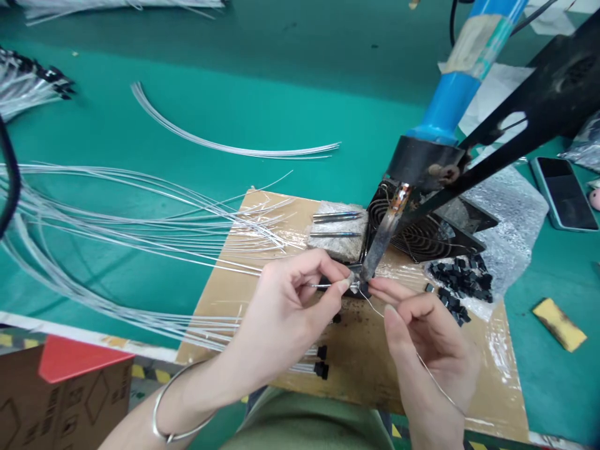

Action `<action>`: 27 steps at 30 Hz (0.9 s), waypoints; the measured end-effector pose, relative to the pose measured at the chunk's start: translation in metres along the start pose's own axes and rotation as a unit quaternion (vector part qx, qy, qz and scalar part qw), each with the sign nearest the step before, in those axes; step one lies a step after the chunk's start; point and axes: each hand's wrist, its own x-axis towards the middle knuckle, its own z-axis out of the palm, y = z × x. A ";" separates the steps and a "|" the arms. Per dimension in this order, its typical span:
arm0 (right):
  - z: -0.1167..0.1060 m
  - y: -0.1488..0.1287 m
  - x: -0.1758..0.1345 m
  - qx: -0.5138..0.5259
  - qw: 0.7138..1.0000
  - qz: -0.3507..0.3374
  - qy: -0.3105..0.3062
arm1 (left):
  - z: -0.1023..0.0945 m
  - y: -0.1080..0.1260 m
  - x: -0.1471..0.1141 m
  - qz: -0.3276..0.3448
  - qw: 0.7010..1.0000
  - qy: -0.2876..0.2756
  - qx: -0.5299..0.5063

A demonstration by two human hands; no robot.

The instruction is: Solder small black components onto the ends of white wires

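A soldering iron [387,231] with a blue handle is fixed in a black stand, its tip pointing down between my hands. My left hand [300,300] pinches a thin white wire whose end lies close beside the tip. Between the thumb and fingers of my right hand [422,331] runs a strand of solder wire [372,306], its end reaching toward the tip. Under the fingertips is a small dark block, mostly hidden. Several white wires [187,225] spread from the left onto the brown board [375,375]. Below my left wrist lie wires ending in black connectors [321,370].
A black fan [422,231] stands behind the iron, and tweezer-like metal rods [335,217] rest on a grey pad [344,250]. Small black connector housings [462,278] lie on bubble wrap [506,219]. Rightward are a phone [565,194] and yellow sponge [560,325]; a wire bundle [234,148] lies behind.
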 end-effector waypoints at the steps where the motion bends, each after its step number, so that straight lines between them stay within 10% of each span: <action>1: 0.000 0.000 0.000 0.001 1.000 0.002 0.001 | 0.000 0.000 0.000 0.000 1.000 0.001 0.002; 27: -0.001 0.005 0.002 0.017 1.000 -0.019 0.003 | 0.000 0.000 0.001 0.017 1.000 0.004 0.017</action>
